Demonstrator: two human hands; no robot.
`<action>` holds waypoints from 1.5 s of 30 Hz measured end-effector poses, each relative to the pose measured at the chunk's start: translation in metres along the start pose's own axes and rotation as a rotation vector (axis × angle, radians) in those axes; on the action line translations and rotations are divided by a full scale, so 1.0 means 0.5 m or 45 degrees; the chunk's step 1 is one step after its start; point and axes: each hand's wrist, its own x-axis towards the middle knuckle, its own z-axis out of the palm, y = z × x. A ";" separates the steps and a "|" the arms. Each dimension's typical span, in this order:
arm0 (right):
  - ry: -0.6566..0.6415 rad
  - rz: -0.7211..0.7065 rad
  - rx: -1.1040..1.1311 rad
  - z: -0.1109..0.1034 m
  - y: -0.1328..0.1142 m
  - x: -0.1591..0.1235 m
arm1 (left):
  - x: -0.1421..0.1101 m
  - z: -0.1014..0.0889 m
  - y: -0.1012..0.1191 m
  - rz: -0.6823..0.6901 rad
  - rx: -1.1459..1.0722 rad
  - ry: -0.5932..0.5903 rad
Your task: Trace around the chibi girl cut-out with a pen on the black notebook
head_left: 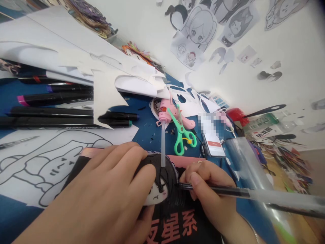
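My left hand [119, 189], fingers bent, holds a paper cutout [158, 195] of a cartoon head with black hair and pink cheeks. It covers the cutout's left part. Between the thumb and fingers of my right hand [205, 189] is a black pen [225, 191] with a clear barrel. Its tip is at the cutout's right edge; whether it touches cannot be made out. Under both hands lies a black folder [177, 210] with red characters and a pink edge. A translucent glue stick [163, 145] reaches over the cutout's top from a pink glue gun [169, 108].
Green scissors [180, 132] lie beside the glue gun, left of a phone [214, 145]. Several black markers [63, 117] and white paper scraps [106, 91] cover the left side, above a line drawing [53, 166]. A clear plastic roll [250, 169] stands to the right. Drawings [199, 28] hang on the wall.
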 end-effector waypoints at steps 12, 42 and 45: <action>0.066 0.013 -0.111 -0.003 0.000 0.008 | 0.004 -0.001 0.007 0.004 -0.001 0.003; 0.062 0.058 -0.130 -0.001 -0.005 0.010 | 0.007 -0.004 0.002 0.054 0.043 -0.027; 0.067 0.052 -0.112 0.000 -0.007 0.014 | 0.009 -0.009 0.007 0.060 0.046 -0.059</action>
